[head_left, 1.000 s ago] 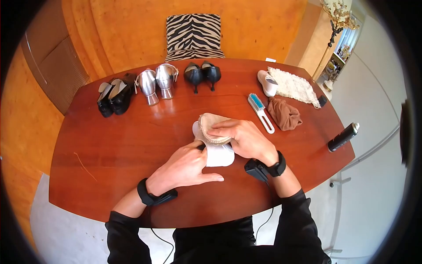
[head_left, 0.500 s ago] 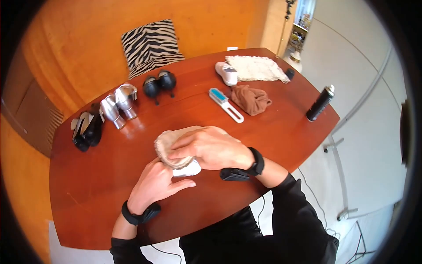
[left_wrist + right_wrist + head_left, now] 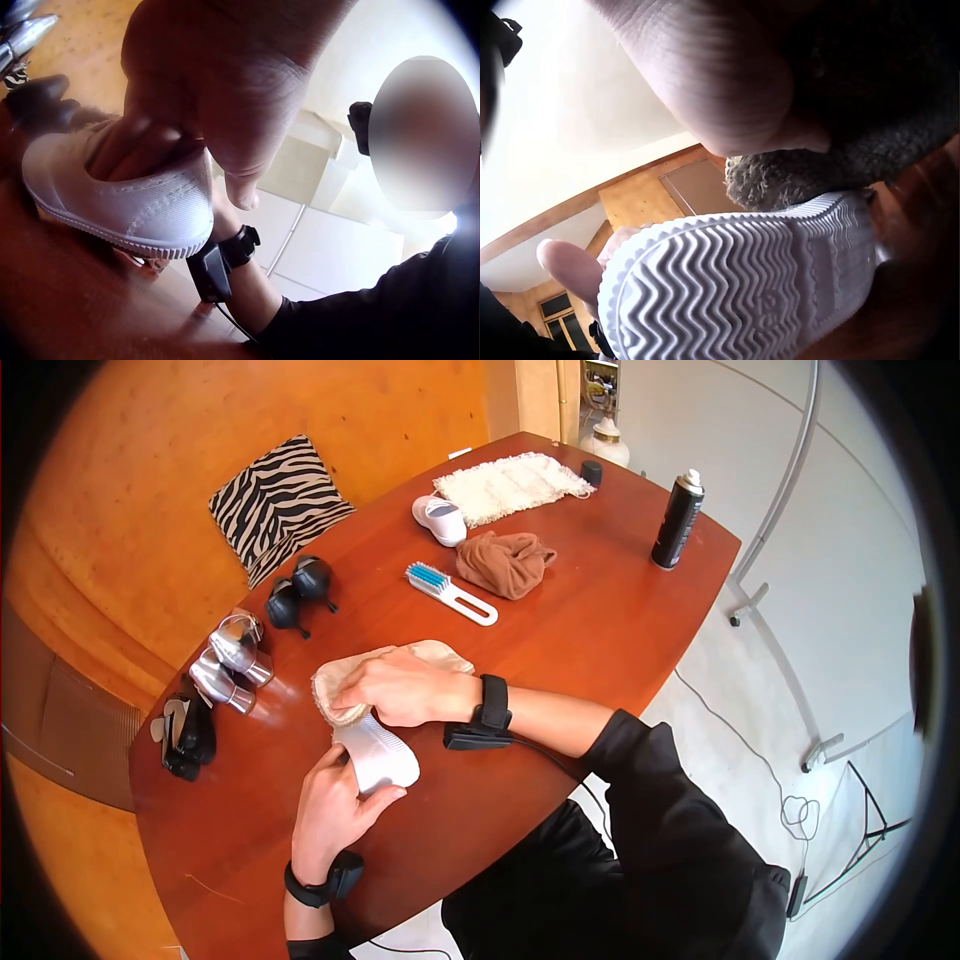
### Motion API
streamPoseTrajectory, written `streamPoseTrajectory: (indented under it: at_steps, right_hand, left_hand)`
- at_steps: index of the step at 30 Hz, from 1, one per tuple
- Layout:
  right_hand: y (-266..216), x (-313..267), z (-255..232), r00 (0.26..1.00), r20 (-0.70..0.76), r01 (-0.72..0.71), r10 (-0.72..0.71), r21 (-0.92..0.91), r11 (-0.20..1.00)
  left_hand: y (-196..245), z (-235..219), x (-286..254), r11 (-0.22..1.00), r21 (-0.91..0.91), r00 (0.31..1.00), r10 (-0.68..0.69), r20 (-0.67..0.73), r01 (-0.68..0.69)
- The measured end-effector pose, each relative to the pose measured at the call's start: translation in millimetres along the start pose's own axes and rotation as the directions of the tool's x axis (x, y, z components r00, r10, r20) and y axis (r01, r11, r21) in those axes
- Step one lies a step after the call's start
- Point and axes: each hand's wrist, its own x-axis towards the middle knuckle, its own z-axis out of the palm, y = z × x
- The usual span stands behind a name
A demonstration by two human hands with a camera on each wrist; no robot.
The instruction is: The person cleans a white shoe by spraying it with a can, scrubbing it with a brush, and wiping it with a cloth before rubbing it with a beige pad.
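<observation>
Sole up, a white shoe [image 3: 385, 762] sits over the fingers of my left hand [image 3: 328, 810]. In the left wrist view those fingers reach into the shoe's opening [image 3: 165, 206], with the thumb sticking out free. My right hand [image 3: 400, 688] grips a beige fuzzy cloth [image 3: 338, 672] and presses it on the sole, covering one end of it. In the right wrist view the wavy-ridged sole [image 3: 727, 277] fills the lower part, and the cloth's edge [image 3: 769, 180] touches its side.
Beyond the hands lie a white brush with blue bristles [image 3: 450, 593], a brown cloth [image 3: 507, 563], another white shoe [image 3: 440, 520] and a cream lace cloth [image 3: 510, 485]. A black spray can [image 3: 680, 520] stands right. Silver heels [image 3: 240, 650], black heels [image 3: 312, 582] and black shoes [image 3: 187, 735] line the far left.
The head view has turned right, so the table's things sit further left. My right hand and the cloth have shifted along the sole, baring more of the near end than half a second ago.
</observation>
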Motion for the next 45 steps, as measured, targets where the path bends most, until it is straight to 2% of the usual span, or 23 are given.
streamPoseTrajectory:
  at_steps: [3, 9, 12, 14, 15, 17, 18, 20, 27, 29, 30, 32, 34, 38, 40, 45]
  right_hand:
    - [-1, 1, 0, 0.998, -0.037, 0.048, -0.050, -0.044, 0.998]
    - [-24, -2, -14, 0.992, 0.007, 0.127, -0.127, 0.033, 0.991]
    - [-21, -1, -9, 0.996, -0.023, 0.082, -0.082, 0.012, 0.997]
    - [-4, 3, 7, 0.995, -0.068, 0.068, -0.068, -0.007, 0.998]
    - [1, 4, 10, 0.992, -0.114, 0.054, -0.056, -0.024, 0.998]
    - [9, 3, 14, 0.993, -0.116, 0.017, -0.022, -0.044, 0.999]
    - [8, 1, 12, 0.995, -0.096, -0.008, 0.000, -0.078, 0.997]
    - [4, -4, 9, 0.997, -0.076, -0.036, 0.027, -0.112, 0.993]
    - [-30, -30, -10, 1.000, 0.013, 0.005, -0.003, -0.119, 0.993]
    - [-36, -37, -11, 1.000, 0.020, 0.013, -0.011, -0.122, 0.992]
    - [-38, -41, -12, 0.999, 0.045, 0.000, 0.006, -0.131, 0.991]
    - [-39, -47, -13, 0.997, 0.066, -0.016, 0.025, -0.136, 0.991]
    - [-35, -52, -11, 0.988, 0.136, -0.063, 0.079, -0.118, 0.991]
    - [-22, -57, -1, 0.996, 0.037, -0.073, 0.078, -0.108, 0.991]
    - [-17, -49, 3, 0.997, -0.015, -0.076, 0.074, -0.193, 0.978]
    - [-7, -34, 23, 0.993, -0.095, -0.091, 0.072, -0.213, 0.973]
  left_hand:
    - [-1, 1, 0, 0.999, 0.006, 0.999, 0.034, 0.007, -0.034]
    - [2, -1, -3, 0.998, -0.022, 0.998, -0.051, 0.030, 0.051]
    - [2, 0, -2, 0.994, -0.069, 0.996, -0.082, 0.030, 0.084]
    - [-2, 2, -2, 0.999, -0.028, 0.999, 0.030, 0.015, -0.029]
    - [-3, 3, -2, 0.999, -0.028, 0.999, 0.032, 0.014, -0.032]
    - [-3, 4, -3, 0.998, 0.003, 0.998, 0.058, 0.026, -0.058]
    - [-3, 3, -3, 0.998, 0.004, 0.998, 0.060, 0.028, -0.061]
    - [0, 1, -3, 1.000, -0.021, 0.998, -0.015, 0.060, 0.017]
    - [-4, 6, -5, 0.995, -0.021, 0.993, -0.092, 0.072, 0.094]
    - [-10, 8, -6, 0.994, -0.016, 0.987, -0.106, 0.118, 0.108]
    - [-6, 7, -6, 0.994, -0.012, 0.987, -0.107, 0.122, 0.109]
    - [5, 5, -1, 0.978, 0.015, 0.959, -0.206, 0.196, 0.207]
    - [4, 9, 0, 0.983, 0.022, 0.966, -0.181, 0.184, 0.180]
    - [3, 16, 1, 0.990, 0.079, 0.984, -0.123, 0.131, 0.114]
    - [5, 19, 1, 0.987, 0.090, 0.981, -0.143, 0.131, 0.131]
    - [2, 27, -2, 0.973, 0.174, 0.980, -0.169, 0.105, 0.150]
